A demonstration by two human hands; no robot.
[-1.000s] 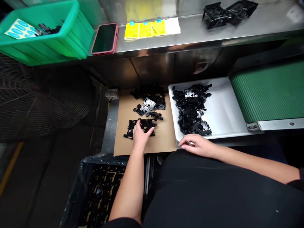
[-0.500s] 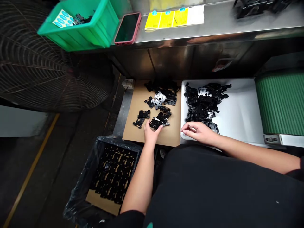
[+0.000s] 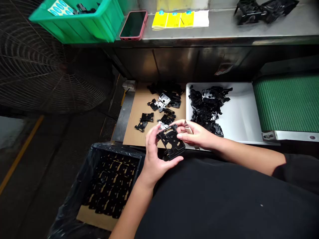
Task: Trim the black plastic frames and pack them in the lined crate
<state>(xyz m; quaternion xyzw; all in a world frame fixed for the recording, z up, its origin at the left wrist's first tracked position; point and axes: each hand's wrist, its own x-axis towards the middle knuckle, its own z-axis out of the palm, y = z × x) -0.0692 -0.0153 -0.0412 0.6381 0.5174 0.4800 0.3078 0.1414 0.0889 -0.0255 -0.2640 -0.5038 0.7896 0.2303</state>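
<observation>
My left hand (image 3: 155,162) grips a flat black plastic part (image 3: 171,142) with round and slotted cut-outs, tilted up close to my body. My right hand (image 3: 196,134) is closed around a small pointed knife blade (image 3: 188,128), its tip sticking up beside the thumb. The right fingers also rest at the part's upper right edge. Just beyond the hands, similar parts lie loose on the cardboard sheet (image 3: 132,127), among them a black pair (image 3: 144,120) and a silvery-looking one (image 3: 163,99). More parts are heaped in the white tray (image 3: 239,116).
Left below, a plastic-lined crate (image 3: 94,146) holds rows of black parts over cardboard. A caged fan (image 3: 64,68) stands left. On the steel shelf (image 3: 219,30) are a green bin (image 3: 74,30), a phone (image 3: 134,25) and yellow labels (image 3: 173,20). Green ribbed matting (image 3: 286,103) lies right.
My left hand has picked up a black part from the cardboard and drawn it toward my body. My right hand has moved left to meet it, with the blade now showing. The view has shifted slightly.
</observation>
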